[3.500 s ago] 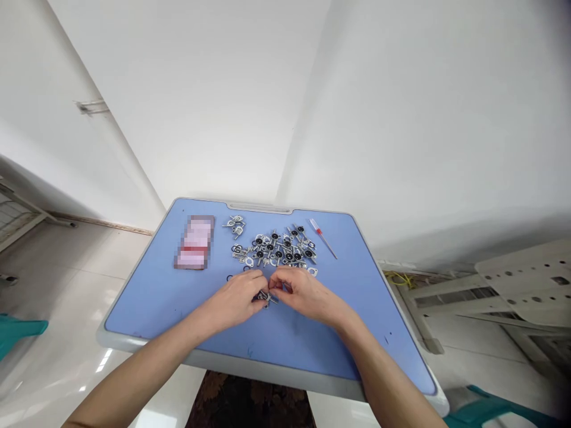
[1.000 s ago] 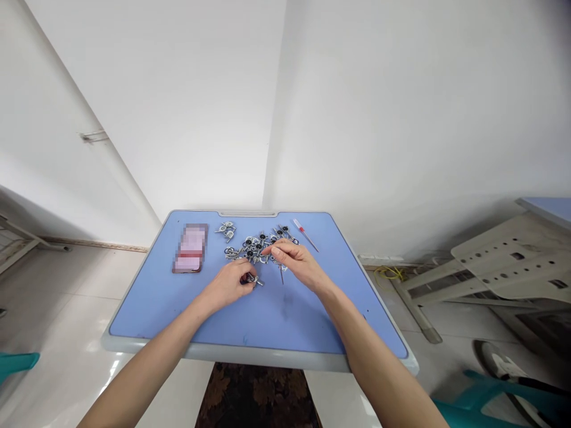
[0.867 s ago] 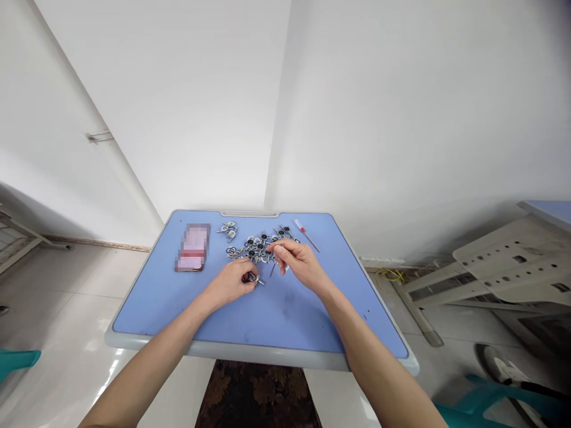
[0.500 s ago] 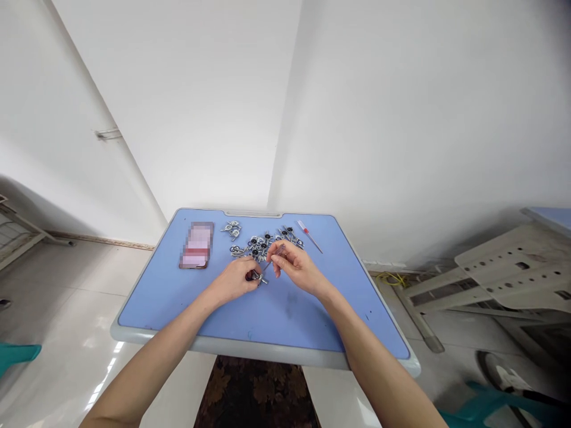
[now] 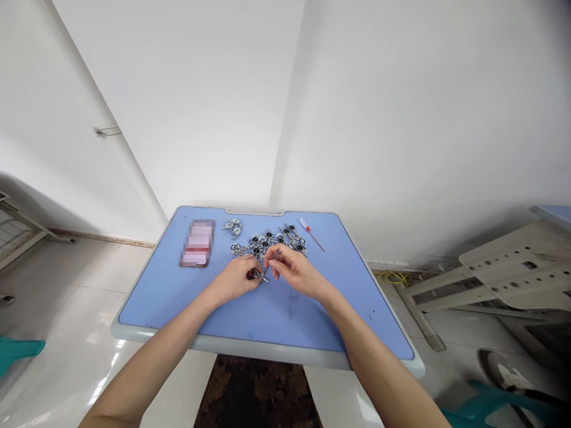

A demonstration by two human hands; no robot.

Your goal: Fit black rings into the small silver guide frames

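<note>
Metal fitting (image 5: 264, 278) pinched in the left hand (image 5: 238, 275), at or just above the blue table (image 5: 285, 333)
Phone (image 5: 197, 244) lies at the left; next, a small group of metal parts (image 5: 233, 226) near the far edge; the left fingers wrap the fitting's body and hide most of it, one end poking out to the right; it looks light, hard and stiff, perhaps slippery, so a thumb-and-finger pinch on the body, clear of the free end, seems best; beyond the hands sits a pile of metal pieces (image 5: 266, 244), some with black discs; the right hand (image 5: 291, 268) pinches a thin rod (image 5: 267, 270), tip close to the fitting, contact too small to tell; rightmost, a screwdriver (image 5: 312, 233) lies on the table
</note>
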